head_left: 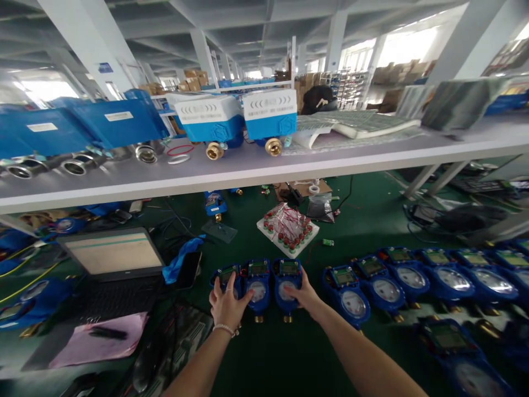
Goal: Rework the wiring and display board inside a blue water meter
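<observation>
Three blue water meters with exposed circuit boards and round dials stand side by side on the green bench. My left hand (228,302) lies over the left water meter (226,274), hiding much of its dial, and its thumb reaches onto the middle water meter (258,268). At the right water meter (286,268), my right hand (306,293) grips the right side, the thumb across the dial. Short brass fittings point toward me from the middle and right meters. A small gap separates those two.
More water meters (351,303) line the bench at right. A laptop (115,253) and pink paper (99,339) are at left. Behind the hands sits a white tray (292,253) of red-wired parts. Above, a shelf (248,176) carries boxed blue-and-white meters (270,118).
</observation>
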Demonstrator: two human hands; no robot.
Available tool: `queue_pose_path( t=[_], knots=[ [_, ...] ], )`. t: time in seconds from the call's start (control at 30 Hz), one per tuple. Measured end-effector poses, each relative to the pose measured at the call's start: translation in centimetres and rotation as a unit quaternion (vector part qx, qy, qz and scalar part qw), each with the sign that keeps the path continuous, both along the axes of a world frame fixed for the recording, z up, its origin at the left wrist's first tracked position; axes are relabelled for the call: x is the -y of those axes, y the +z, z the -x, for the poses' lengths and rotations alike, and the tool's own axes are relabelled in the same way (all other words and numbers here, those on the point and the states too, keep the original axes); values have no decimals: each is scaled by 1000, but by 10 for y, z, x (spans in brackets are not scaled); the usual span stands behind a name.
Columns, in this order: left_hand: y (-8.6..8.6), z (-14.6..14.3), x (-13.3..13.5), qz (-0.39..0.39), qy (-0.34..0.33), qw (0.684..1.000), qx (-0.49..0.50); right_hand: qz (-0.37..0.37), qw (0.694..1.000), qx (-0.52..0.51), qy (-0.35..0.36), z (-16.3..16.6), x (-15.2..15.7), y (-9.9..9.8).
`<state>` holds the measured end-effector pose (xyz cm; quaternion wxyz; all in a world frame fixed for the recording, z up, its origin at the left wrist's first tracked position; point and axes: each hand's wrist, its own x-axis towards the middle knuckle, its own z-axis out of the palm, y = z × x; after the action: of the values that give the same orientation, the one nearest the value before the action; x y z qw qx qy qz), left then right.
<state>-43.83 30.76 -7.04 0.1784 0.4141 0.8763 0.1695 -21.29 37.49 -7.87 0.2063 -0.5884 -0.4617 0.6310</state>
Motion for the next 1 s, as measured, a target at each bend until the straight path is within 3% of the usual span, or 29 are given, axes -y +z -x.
queue_pose_path(
  t=[0.23, 0.37, 0.5, 0.7, 1.0],
  knots=[
    [2, 18, -11, -37, 4, 999, 35, -145, 975, 166, 14, 16, -8, -1],
    [-1, 27, -12, -47, 59, 995, 64, -252, 929, 264, 57, 26, 4, 6],
    [-3, 25, -17, -26, 62, 994, 88, -336, 881, 298, 148, 36, 13, 5],
    [0, 23, -23, 9, 32, 993, 110, -388, 837, 326, 206, 25, 18, -9],
    [-9, 4, -32, 12, 12, 992, 122, -428, 807, 332, 237, -13, 9, -2]
  ],
)
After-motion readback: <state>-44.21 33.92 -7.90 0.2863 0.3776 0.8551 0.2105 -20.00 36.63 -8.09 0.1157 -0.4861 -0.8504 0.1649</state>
